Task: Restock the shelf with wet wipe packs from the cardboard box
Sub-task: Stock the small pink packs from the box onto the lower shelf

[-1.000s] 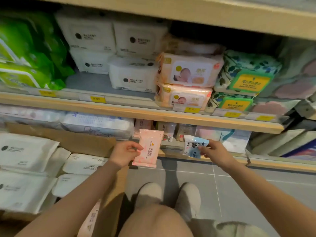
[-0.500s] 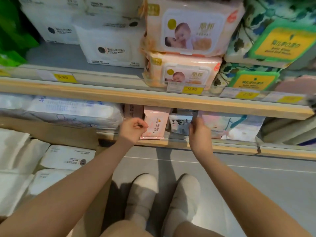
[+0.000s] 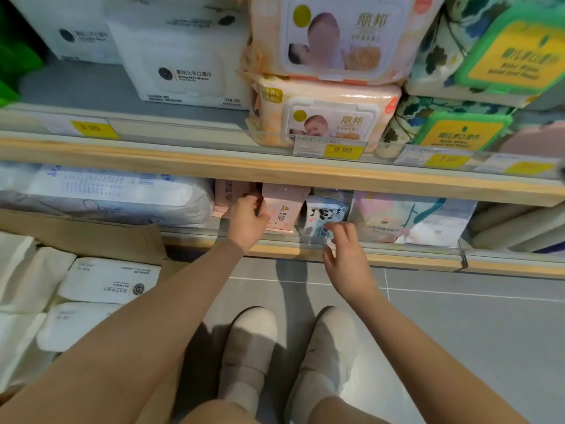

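Left hand [image 3: 246, 220] grips a pink pack [image 3: 282, 209] on the lower shelf [image 3: 397, 255]; right hand [image 3: 345, 258], fingers spread, touches the panda pack [image 3: 321, 217].

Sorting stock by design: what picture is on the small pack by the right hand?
A black-and-white panda on the small pack, blue and white, seen in the head view.

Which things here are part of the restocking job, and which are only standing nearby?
Part of the job:
- left hand on the small pink pack
- right hand, open, by the panda pack
- cardboard box with white packs

Only nearby:
- baby-picture packs
- green-lidded packs
- price tag
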Demonstrator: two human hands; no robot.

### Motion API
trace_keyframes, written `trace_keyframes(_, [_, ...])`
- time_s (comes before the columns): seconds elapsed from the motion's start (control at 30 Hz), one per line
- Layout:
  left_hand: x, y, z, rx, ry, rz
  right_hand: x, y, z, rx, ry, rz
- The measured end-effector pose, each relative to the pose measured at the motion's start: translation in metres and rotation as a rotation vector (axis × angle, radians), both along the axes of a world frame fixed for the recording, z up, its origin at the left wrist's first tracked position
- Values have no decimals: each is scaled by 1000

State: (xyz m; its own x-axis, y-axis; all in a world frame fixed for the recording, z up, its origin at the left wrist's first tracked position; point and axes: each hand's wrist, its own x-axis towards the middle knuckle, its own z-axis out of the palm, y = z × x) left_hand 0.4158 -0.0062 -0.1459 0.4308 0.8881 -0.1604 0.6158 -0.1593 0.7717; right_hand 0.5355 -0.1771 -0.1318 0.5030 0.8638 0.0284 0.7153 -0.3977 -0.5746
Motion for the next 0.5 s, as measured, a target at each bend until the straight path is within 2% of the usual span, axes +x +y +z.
trace_keyframes(0.13, [4, -13, -3, 32, 69, -10, -1, 12, -9, -92, -17, 147])
trace_keyframes(0.37, [6, -19, -8, 117, 233, -12, -2, 20, -21, -273, -159, 139])
trace_keyframes(0.5, [17, -13, -7, 68, 225, 24, 5, 23, -22, -318, -101, 56])
